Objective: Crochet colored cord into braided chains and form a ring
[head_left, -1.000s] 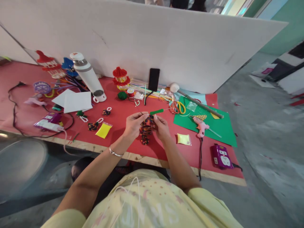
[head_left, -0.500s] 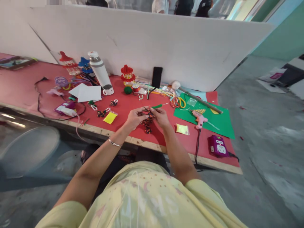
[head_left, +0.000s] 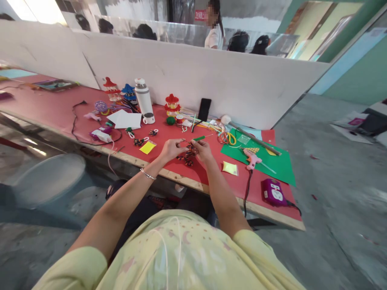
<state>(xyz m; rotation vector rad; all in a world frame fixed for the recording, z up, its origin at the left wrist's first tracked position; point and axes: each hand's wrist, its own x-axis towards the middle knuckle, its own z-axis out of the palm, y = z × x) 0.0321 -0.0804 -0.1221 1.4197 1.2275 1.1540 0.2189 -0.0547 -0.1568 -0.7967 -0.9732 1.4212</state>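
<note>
Our left hand (head_left: 171, 150) pinches the dark, multicoloured knotted yarn piece (head_left: 190, 154) between thumb and fingers; our right hand (head_left: 203, 151) pinches it from the other side. The piece hangs between the two hands, near the front edge of the red-topped wooden table (head_left: 172, 135). Just beyond our right fingertips we see a slim tool with a green handle (head_left: 198, 138), its thin shaft pointing right; we cannot tell whether it is gripped or lying down. A bright yellow flat packet (head_left: 148, 147) lies left of our hands, a pale yellow packet (head_left: 230, 168) right of them. Farther right, a pink glue gun (head_left: 252, 158) rests partly on a green sheet (head_left: 281, 167), near yellow-handled scissors (head_left: 231, 139).
</note>
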